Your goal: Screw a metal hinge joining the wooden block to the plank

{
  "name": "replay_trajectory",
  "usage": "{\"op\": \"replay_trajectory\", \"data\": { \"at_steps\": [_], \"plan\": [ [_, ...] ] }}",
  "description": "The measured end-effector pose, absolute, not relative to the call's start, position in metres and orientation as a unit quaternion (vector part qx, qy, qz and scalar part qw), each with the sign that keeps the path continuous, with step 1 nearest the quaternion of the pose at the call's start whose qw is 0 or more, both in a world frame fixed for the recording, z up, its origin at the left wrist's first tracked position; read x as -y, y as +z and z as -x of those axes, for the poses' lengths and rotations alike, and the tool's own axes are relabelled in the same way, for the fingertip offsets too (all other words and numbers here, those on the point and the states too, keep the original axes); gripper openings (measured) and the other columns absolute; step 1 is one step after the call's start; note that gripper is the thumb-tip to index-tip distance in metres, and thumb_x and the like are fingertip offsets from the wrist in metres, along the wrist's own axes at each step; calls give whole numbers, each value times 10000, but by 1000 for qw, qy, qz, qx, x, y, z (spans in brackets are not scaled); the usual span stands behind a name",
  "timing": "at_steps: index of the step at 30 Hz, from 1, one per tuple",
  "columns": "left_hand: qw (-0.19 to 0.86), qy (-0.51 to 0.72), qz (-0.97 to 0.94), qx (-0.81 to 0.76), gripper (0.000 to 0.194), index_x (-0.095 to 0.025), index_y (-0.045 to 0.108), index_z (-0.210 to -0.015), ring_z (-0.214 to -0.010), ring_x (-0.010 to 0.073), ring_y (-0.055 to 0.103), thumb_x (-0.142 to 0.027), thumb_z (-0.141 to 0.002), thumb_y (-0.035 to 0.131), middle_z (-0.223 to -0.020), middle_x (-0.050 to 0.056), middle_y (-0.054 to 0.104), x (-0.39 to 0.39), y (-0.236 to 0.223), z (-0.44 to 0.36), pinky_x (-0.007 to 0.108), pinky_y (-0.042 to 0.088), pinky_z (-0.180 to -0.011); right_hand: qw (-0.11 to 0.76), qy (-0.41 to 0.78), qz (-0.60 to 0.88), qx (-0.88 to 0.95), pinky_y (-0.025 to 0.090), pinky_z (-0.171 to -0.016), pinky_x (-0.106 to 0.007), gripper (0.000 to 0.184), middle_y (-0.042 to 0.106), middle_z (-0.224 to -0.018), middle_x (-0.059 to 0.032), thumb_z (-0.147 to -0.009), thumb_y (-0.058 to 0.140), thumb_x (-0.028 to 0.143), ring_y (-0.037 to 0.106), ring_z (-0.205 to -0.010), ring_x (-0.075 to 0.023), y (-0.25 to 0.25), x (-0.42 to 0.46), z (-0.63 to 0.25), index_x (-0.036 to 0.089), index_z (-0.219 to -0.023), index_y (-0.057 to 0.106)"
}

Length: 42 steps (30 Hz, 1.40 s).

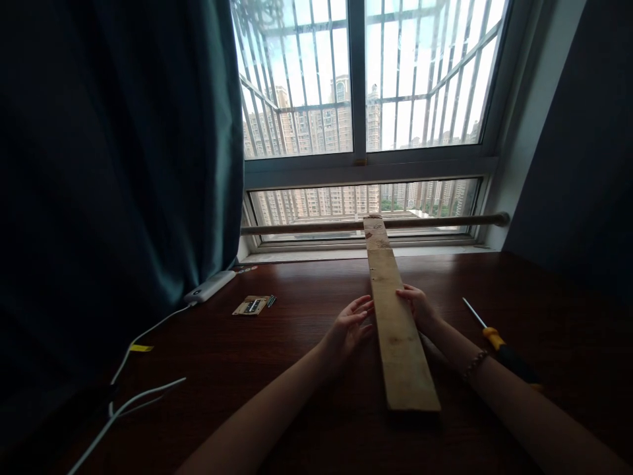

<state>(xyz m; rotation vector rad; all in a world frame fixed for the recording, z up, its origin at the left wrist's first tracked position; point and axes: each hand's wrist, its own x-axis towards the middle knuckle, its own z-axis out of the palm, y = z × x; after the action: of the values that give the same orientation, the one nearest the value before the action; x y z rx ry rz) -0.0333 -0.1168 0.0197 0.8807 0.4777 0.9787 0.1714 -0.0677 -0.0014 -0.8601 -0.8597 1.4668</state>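
Note:
A long, narrow wooden board point(398, 330) points away from me toward the window, its near end raised over the dark tabletop. Its far part looks darker and rougher, with a seam across it. My right hand point(419, 307) grips the right edge, thumb on top and the other fingers hidden underneath. On the opposite edge, my left hand point(352, 324) has its fingers apart, with the tips at or just beside the wood; I cannot tell whether they touch. To the right lies a screwdriver point(494, 338) with a yellow and black handle, partly behind my right forearm.
A small card-like packet point(252, 305) with screws point(271, 301) beside it lies left on the brown table point(306, 284). Further left are a white power strip point(211, 287), white cables point(143, 394) and a dark curtain point(198, 132). A rail point(306, 228) crosses the window behind.

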Motion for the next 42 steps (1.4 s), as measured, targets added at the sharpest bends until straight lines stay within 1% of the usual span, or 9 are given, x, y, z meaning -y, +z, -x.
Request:
{"op": "replay_trajectory", "data": {
  "at_steps": [8,16,21,24,28,32,34,37,42],
  "plan": [
    [773,437,-418,-190,427,-191,568,-1092,-1199,226,441,-129,-672,612,-1281,86,502,122,21,32,320,363,-964,604,563,413,384,475,-524,-301,314,687,-728,-64,-569,641,192,618,-593,-207,8,77,-169,130,-877,637],
    [748,444,-436,-230,421,-190,592,-1058,-1184,207,459,-122,-646,644,-1216,85,562,120,21,31,299,339,-980,589,547,471,363,485,-569,-362,392,654,-773,-75,-533,621,204,609,-633,-233,3,67,-171,155,-921,590],
    [599,492,-457,-437,204,-156,607,-875,-981,215,572,-157,-671,613,-1008,118,650,85,20,53,358,414,-870,630,144,602,470,411,-885,-475,596,457,-1194,-177,-550,626,230,495,-1044,-329,23,77,-169,149,-1120,474],
    [421,559,-504,-507,170,-150,591,-847,-945,204,576,-125,-681,564,-965,113,649,54,24,92,352,412,-875,586,-27,521,620,347,-965,-470,488,459,-1176,-155,-642,560,206,434,-1119,-308,45,95,-158,136,-1117,474],
    [112,479,-584,-646,257,-152,587,-967,-1109,257,479,-189,-714,561,-1114,138,581,31,25,164,394,319,-982,497,14,426,756,432,-880,-402,266,557,-1042,-96,-751,484,160,526,-990,-239,63,125,-129,187,-1014,518],
    [-73,300,-614,-726,501,-172,513,-1176,-1311,385,162,-365,-720,589,-1370,152,374,31,11,229,582,143,-1012,444,40,367,816,430,-896,-394,266,538,-1088,-103,-777,475,130,512,-1032,-229,65,149,-106,198,-1032,507],
    [-77,245,-594,-763,614,-229,453,-1263,-1314,435,88,-505,-722,545,-1440,122,269,31,1,253,643,131,-973,425,53,353,832,438,-890,-392,265,534,-1099,-107,-784,476,126,510,-1037,-226,65,157,-101,197,-1037,505],
    [-12,192,-579,-792,683,-353,369,-1320,-1292,459,146,-662,-714,422,-1479,51,195,27,-11,275,666,161,-946,411,77,348,839,449,-878,-385,270,532,-1105,-107,-792,468,113,516,-1032,-218,67,163,-99,192,-1049,499],
    [19,136,-617,-775,647,-425,356,-1308,-1274,431,212,-707,-728,310,-1465,7,249,19,-21,283,682,167,-933,404,89,346,842,441,-892,-368,260,524,-1113,-108,-806,464,108,514,-1038,-207,71,168,-98,182,-1054,495]
  ]
}}
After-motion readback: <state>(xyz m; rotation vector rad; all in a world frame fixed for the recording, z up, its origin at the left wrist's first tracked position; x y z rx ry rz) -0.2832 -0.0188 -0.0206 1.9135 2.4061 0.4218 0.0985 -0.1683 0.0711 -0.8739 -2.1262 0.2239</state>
